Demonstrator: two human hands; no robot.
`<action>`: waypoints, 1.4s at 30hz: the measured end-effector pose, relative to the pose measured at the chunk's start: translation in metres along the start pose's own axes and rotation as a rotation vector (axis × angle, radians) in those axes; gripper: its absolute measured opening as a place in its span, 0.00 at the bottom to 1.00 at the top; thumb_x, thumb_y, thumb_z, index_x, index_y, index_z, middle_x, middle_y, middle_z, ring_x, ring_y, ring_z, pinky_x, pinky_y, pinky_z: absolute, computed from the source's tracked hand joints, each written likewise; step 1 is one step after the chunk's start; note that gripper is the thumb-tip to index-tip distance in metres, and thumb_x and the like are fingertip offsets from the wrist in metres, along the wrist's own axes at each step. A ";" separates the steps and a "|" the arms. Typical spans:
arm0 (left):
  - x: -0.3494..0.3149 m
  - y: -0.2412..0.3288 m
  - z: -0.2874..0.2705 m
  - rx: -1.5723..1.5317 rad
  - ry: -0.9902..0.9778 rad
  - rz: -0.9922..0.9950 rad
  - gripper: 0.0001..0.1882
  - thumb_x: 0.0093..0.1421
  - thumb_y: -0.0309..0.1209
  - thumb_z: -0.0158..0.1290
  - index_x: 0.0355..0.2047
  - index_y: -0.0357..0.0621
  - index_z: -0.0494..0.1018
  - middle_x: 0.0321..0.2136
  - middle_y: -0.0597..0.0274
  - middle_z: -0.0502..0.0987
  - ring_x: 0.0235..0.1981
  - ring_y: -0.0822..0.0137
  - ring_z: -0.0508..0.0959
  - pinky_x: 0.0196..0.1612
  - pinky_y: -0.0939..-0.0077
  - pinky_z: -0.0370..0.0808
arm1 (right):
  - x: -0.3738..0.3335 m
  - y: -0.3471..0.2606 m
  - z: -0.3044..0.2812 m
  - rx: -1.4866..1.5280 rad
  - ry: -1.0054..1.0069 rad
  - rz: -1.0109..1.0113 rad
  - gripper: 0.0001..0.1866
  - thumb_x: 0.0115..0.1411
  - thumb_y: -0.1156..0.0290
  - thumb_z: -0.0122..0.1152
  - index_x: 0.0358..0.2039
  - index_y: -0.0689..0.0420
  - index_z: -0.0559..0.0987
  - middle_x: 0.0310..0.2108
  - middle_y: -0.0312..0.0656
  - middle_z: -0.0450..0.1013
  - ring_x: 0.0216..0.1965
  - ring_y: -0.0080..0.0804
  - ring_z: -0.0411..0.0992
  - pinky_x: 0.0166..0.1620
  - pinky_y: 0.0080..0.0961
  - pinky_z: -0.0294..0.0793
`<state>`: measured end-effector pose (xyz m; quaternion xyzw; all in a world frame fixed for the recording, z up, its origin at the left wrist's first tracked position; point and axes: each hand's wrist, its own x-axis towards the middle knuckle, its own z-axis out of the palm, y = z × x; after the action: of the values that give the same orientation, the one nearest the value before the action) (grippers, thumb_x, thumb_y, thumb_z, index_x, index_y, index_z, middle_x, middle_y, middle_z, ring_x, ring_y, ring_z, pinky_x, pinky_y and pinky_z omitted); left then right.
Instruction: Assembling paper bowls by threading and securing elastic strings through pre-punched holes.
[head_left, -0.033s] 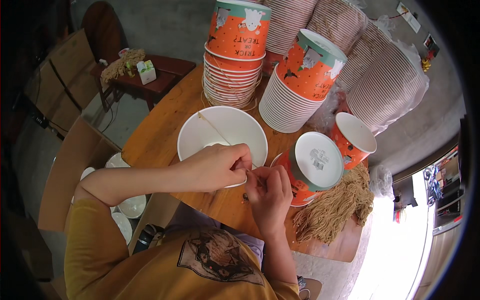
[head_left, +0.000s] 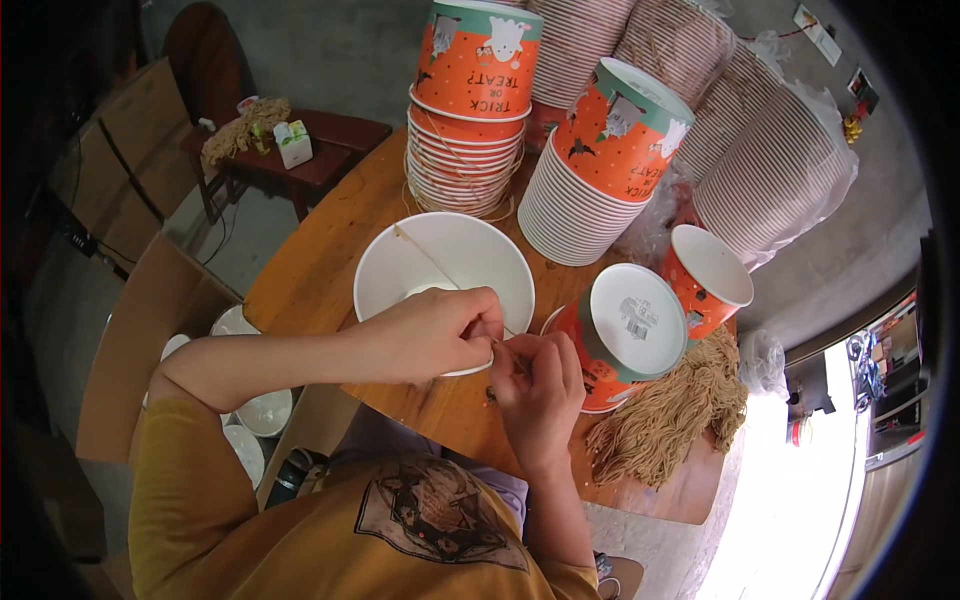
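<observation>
No change (none visible, anyway)

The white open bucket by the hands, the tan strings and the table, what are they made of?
The white bucket looks like coated paperboard: smooth wall and thin rim, though plastic is possible. The tan strings look like matte cord, perhaps cotton or jute: dull, loose strands. The table seems to be varnished wood: orange-brown with streaky grain.

My feed shows plain white inside the open bucket (head_left: 480, 248), tan on the held string (head_left: 427, 257) and string bundle (head_left: 668, 412), orange with teal bands and white and grey figures on the topmost buckets (head_left: 472, 75), brown on the table (head_left: 310, 262), and mustard on the dark-printed shirt (head_left: 325, 545).
</observation>
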<state>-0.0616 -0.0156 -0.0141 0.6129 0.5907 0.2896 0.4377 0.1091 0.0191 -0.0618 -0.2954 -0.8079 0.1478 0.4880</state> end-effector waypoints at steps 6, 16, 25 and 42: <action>0.002 -0.008 0.001 -0.117 0.020 0.083 0.07 0.59 0.28 0.51 0.36 0.37 0.69 0.29 0.64 0.74 0.30 0.73 0.75 0.33 0.77 0.73 | -0.001 0.003 0.001 -0.083 0.041 -0.133 0.14 0.46 0.80 0.69 0.29 0.56 0.72 0.25 0.38 0.69 0.25 0.37 0.69 0.27 0.31 0.69; 0.005 -0.005 0.004 -0.225 0.028 0.241 0.08 0.58 0.22 0.51 0.38 0.40 0.66 0.28 0.68 0.70 0.29 0.77 0.69 0.34 0.80 0.70 | -0.013 0.005 0.003 0.109 0.023 0.120 0.11 0.50 0.80 0.66 0.30 0.59 0.71 0.27 0.39 0.69 0.25 0.33 0.69 0.27 0.26 0.69; 0.004 -0.001 0.003 -0.224 -0.031 0.225 0.18 0.60 0.21 0.49 0.50 0.43 0.62 0.31 0.68 0.71 0.35 0.78 0.70 0.43 0.79 0.68 | -0.013 0.004 0.002 0.469 0.055 0.495 0.07 0.56 0.78 0.63 0.32 0.60 0.72 0.28 0.38 0.68 0.26 0.25 0.70 0.26 0.20 0.70; 0.005 -0.001 0.010 -0.221 0.026 0.191 0.21 0.61 0.20 0.51 0.50 0.45 0.54 0.30 0.66 0.72 0.33 0.77 0.71 0.42 0.79 0.68 | 0.009 0.007 -0.018 -0.247 -0.163 -0.123 0.10 0.51 0.77 0.63 0.35 0.58 0.74 0.27 0.37 0.66 0.23 0.29 0.70 0.24 0.21 0.71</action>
<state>-0.0532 -0.0126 -0.0204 0.6105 0.4999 0.4011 0.4652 0.1240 0.0297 -0.0504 -0.2902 -0.8735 0.0406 0.3887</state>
